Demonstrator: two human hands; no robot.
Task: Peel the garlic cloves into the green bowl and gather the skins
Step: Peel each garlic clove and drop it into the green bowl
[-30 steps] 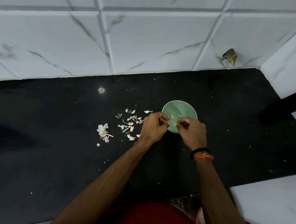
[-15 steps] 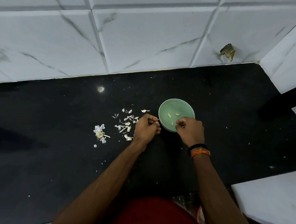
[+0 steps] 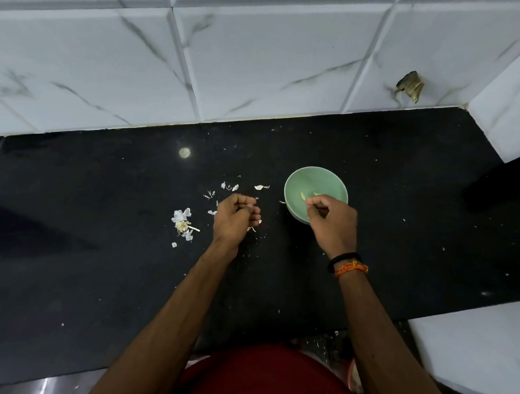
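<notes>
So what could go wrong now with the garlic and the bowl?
The right hand hangs over the near rim of the green bowl, so a bump could tip it and spill the peeled cloves. The skins lie scattered over the black counter, so a careless sweep by the left hand might spread them further or push some into the bowl.

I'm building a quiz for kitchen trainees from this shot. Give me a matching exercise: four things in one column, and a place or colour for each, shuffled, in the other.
Things:
1. green bowl
2. garlic skins
3. right hand
4. thread band

Descriptions:
A. orange, on the right wrist
B. over the bowl's near rim
C. scattered on the black counter, left of the bowl
D. holds a few peeled cloves

Pairs: 1-D, 2-C, 3-B, 4-A
</notes>
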